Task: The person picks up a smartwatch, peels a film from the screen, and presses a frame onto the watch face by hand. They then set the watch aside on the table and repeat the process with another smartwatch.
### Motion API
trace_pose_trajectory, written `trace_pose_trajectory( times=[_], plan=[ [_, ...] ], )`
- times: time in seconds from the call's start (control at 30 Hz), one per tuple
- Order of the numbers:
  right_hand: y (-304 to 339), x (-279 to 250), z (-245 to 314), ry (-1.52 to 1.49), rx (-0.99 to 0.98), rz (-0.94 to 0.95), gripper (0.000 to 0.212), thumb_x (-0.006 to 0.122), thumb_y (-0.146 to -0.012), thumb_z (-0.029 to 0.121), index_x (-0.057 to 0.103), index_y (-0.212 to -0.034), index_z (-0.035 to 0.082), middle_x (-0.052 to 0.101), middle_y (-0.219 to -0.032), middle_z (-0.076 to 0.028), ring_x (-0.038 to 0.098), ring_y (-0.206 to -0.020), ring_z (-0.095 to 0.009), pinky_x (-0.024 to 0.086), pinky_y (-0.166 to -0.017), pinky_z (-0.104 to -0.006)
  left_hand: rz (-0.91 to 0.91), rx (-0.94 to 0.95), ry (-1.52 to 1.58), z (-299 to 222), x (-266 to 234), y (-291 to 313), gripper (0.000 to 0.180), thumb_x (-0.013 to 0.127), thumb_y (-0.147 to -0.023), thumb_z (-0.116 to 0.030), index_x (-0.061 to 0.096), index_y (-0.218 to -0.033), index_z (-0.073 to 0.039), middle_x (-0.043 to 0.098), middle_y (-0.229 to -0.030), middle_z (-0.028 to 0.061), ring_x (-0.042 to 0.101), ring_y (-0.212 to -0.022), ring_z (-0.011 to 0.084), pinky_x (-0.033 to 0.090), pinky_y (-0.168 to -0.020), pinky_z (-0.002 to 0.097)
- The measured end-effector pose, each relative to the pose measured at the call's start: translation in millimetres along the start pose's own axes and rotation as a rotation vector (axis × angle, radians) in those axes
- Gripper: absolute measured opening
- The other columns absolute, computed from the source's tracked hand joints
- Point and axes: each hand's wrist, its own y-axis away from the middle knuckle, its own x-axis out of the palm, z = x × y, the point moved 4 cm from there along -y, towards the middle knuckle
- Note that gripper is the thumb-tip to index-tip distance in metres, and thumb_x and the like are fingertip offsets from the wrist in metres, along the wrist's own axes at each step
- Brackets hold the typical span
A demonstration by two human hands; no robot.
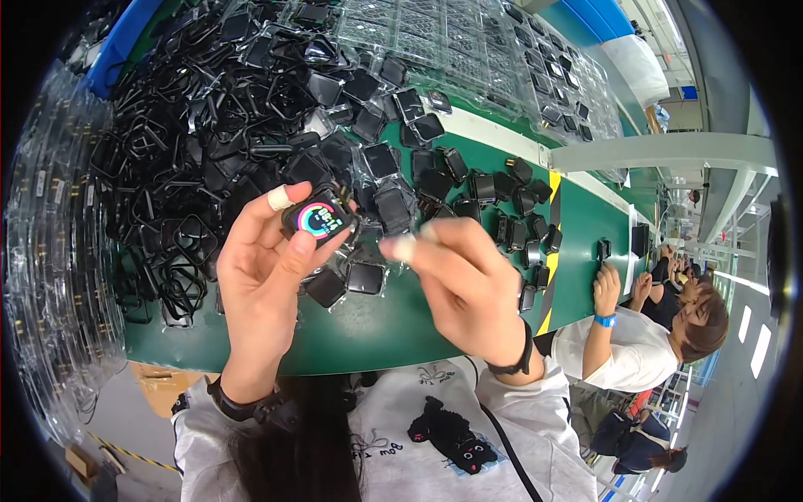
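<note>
A black smartwatch body point(319, 219) with a lit, colourful ring on its screen is gripped between the thumb and fingers of my left hand point(261, 272). A white cover wraps one of that hand's fingertips. Just to the right of the watch hovers my right hand point(473, 289), its fingers curled and pinched together. Its white-covered fingertips are blurred, and anything between them is too small to make out. Under and behind both hands lie black square pieces in clear film point(365, 278), several of them loose on the green table point(368, 326).
A heap of black frames and straps point(201, 125) covers the left. Clear trays point(410, 38) stand at the back, stacked plastic trays point(54, 226) at far left. Watch bodies point(519, 201) sit by yellow-black tape point(548, 289). A co-worker's hand point(606, 289) rests farther right.
</note>
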Motion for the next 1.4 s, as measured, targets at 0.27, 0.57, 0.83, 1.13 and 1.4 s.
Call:
trace_pose_trajectory(
  times=[0.27, 0.57, 0.83, 1.13, 1.4],
  plan=[
    [16.2, -23.9, 18.6, -0.204, -0.473, -0.109, 0.02, 0.071, -0.065, -0.005, 0.065, -0.082, 0.004, 0.061, -0.094, -0.01, 0.062, -0.089, -0.035, 0.055, -0.07, -0.0392, 0.266, -0.082, 0.262, 3.7, 28.8, 13.0, 0.044, 0.057, -0.087, -0.005, 0.04, -0.127, 0.003, 0.051, -0.124, 0.0258, 0.054, -0.114, 0.0356, 0.044, -0.099, 0.0436],
    [29.6, -21.8, 10.4, -0.234, -0.496, -0.175, 0.022, 0.073, -0.059, -0.006, 0.066, -0.079, 0.0, 0.06, -0.098, -0.012, 0.059, -0.1, -0.033, 0.055, -0.077, -0.0359, 0.408, -0.09, 0.275, -0.1, 35.0, 15.9, 0.04, 0.05, -0.088, 0.006, 0.039, -0.127, 0.009, 0.047, -0.128, 0.0217, 0.051, -0.117, 0.0261, 0.042, -0.101, 0.0385],
    [26.6, -31.4, 8.3, -0.317, -0.348, -0.18, 0.024, 0.074, -0.062, -0.007, 0.066, -0.083, 0.001, 0.06, -0.096, -0.012, 0.061, -0.09, -0.028, 0.053, -0.07, -0.0311, 0.354, -0.189, 0.28, 4.7, 38.5, 17.6, 0.041, 0.047, -0.088, 0.01, 0.038, -0.127, 0.009, 0.048, -0.128, 0.0204, 0.051, -0.117, 0.025, 0.043, -0.1, 0.0371],
    [6.4, -34.3, -2.4, -0.412, 0.081, -0.062, 0.032, 0.077, -0.062, -0.005, 0.062, -0.09, -0.002, 0.056, -0.091, -0.011, 0.057, -0.077, -0.018, 0.045, -0.064, -0.0267, 0.423, -0.207, 0.106, 8.4, 42.0, 22.0, 0.049, 0.043, -0.082, 0.018, 0.039, -0.13, 0.007, 0.048, -0.129, 0.0176, 0.053, -0.116, 0.0237, 0.043, -0.1, 0.0358],
    [3.6, -27.6, 2.3, -0.263, -0.007, -0.07, 0.027, 0.074, -0.065, -0.008, 0.062, -0.088, -0.001, 0.052, -0.097, -0.011, 0.056, -0.081, -0.016, 0.046, -0.068, -0.0272, 0.359, -0.194, -0.013, 8.8, 39.8, 23.1, 0.048, 0.049, -0.078, 0.02, 0.048, -0.123, 0.004, 0.054, -0.118, 0.0144, 0.056, -0.112, 0.0236, 0.048, -0.094, 0.0319]
  ],
)
